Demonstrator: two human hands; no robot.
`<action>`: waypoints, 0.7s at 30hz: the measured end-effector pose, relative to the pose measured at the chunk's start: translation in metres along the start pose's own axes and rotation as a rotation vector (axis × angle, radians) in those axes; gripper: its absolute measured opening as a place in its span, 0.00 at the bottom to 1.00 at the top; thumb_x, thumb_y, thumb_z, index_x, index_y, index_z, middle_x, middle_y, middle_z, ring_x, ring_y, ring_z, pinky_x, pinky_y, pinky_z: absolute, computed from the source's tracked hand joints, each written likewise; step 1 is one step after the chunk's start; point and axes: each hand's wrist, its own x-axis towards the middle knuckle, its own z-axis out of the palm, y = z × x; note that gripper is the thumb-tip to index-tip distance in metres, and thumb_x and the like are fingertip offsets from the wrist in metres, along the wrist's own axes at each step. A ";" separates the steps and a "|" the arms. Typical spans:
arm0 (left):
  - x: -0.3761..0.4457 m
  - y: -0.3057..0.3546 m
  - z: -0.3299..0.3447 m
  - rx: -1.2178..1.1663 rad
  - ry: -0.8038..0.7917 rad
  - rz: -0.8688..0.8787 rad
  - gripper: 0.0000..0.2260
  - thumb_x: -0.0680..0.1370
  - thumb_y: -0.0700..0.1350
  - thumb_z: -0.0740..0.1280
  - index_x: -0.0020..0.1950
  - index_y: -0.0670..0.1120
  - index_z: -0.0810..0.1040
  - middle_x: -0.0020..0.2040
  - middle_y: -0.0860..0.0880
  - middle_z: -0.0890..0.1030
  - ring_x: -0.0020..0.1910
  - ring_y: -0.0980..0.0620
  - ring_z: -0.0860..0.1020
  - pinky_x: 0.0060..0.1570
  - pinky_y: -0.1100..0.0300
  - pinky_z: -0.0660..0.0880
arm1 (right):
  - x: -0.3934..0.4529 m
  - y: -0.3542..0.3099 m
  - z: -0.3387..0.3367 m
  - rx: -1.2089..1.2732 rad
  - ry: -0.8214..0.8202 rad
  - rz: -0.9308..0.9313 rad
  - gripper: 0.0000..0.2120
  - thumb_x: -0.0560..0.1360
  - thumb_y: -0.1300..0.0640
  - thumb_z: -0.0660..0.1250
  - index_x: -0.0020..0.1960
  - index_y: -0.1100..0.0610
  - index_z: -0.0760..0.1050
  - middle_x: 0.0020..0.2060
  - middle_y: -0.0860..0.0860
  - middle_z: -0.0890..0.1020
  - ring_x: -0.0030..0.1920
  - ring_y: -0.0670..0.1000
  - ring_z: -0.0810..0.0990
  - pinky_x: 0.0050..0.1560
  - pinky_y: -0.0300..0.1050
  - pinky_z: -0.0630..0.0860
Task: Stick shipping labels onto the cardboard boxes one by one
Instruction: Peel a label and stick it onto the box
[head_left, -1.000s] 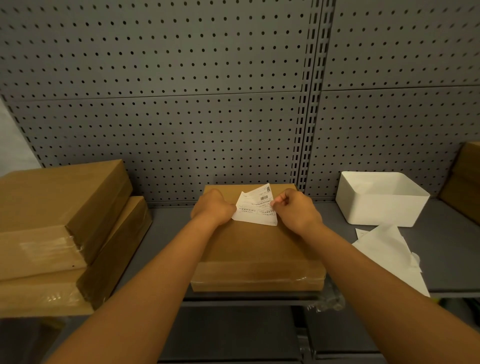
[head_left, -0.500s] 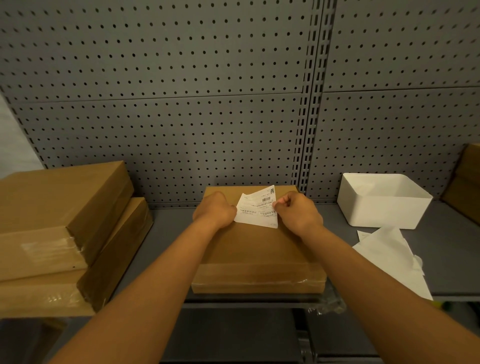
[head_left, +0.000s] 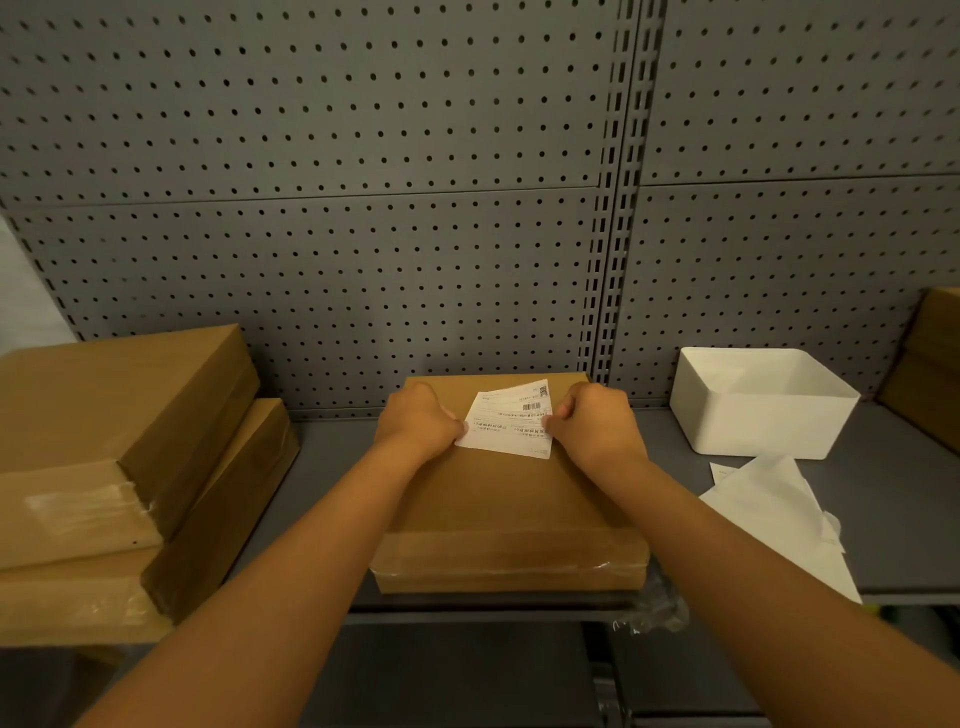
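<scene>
Label placement on the centre box. Compared with the views a second and half a second ago, the shipping label (head_left: 511, 422) has come down flatter onto the far part of the cardboard box (head_left: 506, 493) at centre frame; its near and left edges appear to lie on the lid, while the upper right corner still looks slightly raised. This suggests the label is partly stuck and needs smoothing before the next box. The left hand (head_left: 418, 423) sits curled at the label's left edge, fingertips pinching or pressing that edge; which of the two cannot be told. The right hand (head_left: 592, 423) is closed on the label's right edge, knuckles up. Both forearms reach straight in from the lower frame, hands apart with the label between them. Two stacked boxes (head_left: 119, 467) wait at left; a white bin (head_left: 758, 405) and loose white sheets (head_left: 779, 512) lie at right on the grey shelf (head_left: 883, 499).
</scene>
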 end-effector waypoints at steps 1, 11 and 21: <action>0.001 -0.001 -0.001 -0.008 -0.008 -0.001 0.09 0.72 0.45 0.73 0.46 0.40 0.81 0.45 0.46 0.81 0.46 0.49 0.78 0.42 0.58 0.74 | 0.001 0.001 -0.001 0.003 0.010 -0.004 0.07 0.73 0.59 0.70 0.42 0.62 0.74 0.41 0.56 0.81 0.42 0.55 0.80 0.44 0.52 0.80; -0.007 0.012 0.014 -0.009 0.001 0.453 0.14 0.80 0.43 0.62 0.65 0.46 0.76 0.64 0.47 0.77 0.62 0.49 0.74 0.63 0.57 0.71 | -0.005 -0.005 0.005 -0.220 0.046 -0.369 0.16 0.77 0.54 0.62 0.63 0.55 0.73 0.63 0.50 0.73 0.65 0.53 0.68 0.66 0.47 0.63; 0.009 -0.014 0.014 0.194 -0.057 0.484 0.18 0.82 0.45 0.57 0.73 0.46 0.68 0.73 0.49 0.68 0.72 0.50 0.65 0.72 0.57 0.59 | 0.001 0.015 -0.001 -0.450 -0.008 -0.290 0.19 0.80 0.53 0.55 0.69 0.52 0.71 0.74 0.49 0.64 0.76 0.51 0.55 0.74 0.52 0.47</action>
